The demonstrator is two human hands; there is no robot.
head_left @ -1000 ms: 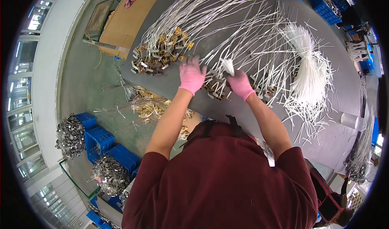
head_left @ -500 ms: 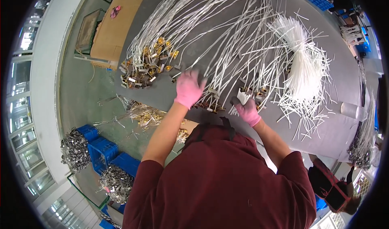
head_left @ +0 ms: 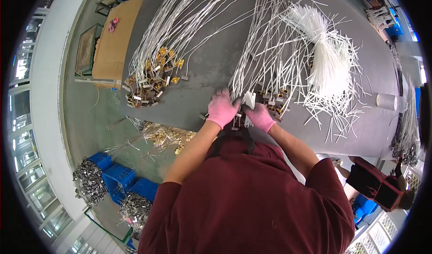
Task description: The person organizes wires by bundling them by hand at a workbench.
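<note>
My right hand (head_left: 259,115), in a pink glove with dark fingertips, grips a small bundle of short white tubes (head_left: 249,99). Close beside it, my left hand (head_left: 221,110) in a matching glove is bent at the ends of long white wires (head_left: 243,72). Its thumb is near the tube bundle, and whatever its fingers pinch is hidden. Small metal-and-brown connector parts (head_left: 275,102) on the wire ends lie just right of my right hand. More parts show partly beneath both hands at the table's near edge.
Another wire bunch with brass-coloured ends (head_left: 157,74) lies left on the grey table (head_left: 202,85). To the right are a large sheaf of white tubes (head_left: 330,69) and a clear cup (head_left: 386,102). Blue crates (head_left: 119,182) with metal parts stand on the floor at left. Another person (head_left: 375,182) is at lower right.
My left hand has moved right and a little nearer. My right hand has moved left with the tube bundle, so both hands are now close together. The view has shifted slightly.
</note>
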